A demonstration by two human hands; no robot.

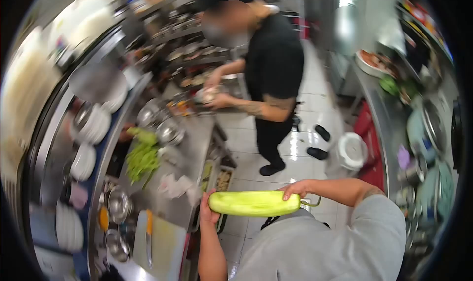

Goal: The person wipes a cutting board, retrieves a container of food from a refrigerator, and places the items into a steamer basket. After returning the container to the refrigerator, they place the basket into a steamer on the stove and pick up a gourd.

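Observation:
A long pale-green gourd (253, 203) with a curled stem lies level across the front of my body. My left hand (208, 209) is closed around its left end. Near the stem end, my right hand (296, 188) grips it from above, fingers bent over the top. Left of my left hand, on the steel counter, lie a white cutting board (170, 239) and a knife (149, 239) with an orange-yellow handle. Some crumpled white paper or cloth (177, 186) sits close by.
Leafy greens (142, 160) and metal bowls (170, 132) are on the left counter. A person in black (273, 59) stands ahead, holding something blurred. A white lidded bucket (351, 152) stands on the tiled floor. The right counter (379, 118) carries pots.

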